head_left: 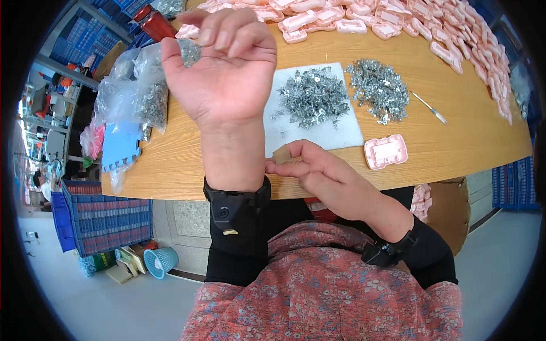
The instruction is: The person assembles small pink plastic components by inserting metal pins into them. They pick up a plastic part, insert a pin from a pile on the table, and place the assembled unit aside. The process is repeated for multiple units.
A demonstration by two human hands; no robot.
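My left hand (224, 71) is raised over the table, its palm turned up and its fingers loosely curled, with nothing in it. A black strap with a small camera-like device (223, 212) sits round the left wrist. At the table's front edge my right hand (327, 173) lies beside that wrist, its fingers drawn together. A tan wrap (281, 154) shows at one of its fingers. Whatever the fingertips hold, if anything, is too small to make out. Close by are a white foam sheet (350, 133) bearing a heap of small metal clips (314, 98) and a pink plastic shell (386, 152).
Another heap of metal pieces (378, 91) and a thin screwdriver (429, 108) lie to the right. Many pink shells (449, 34) cover the table's far side. Clear bags (133, 85), a blue foam mat (120, 149) and a red jar (154, 24) are on the left.
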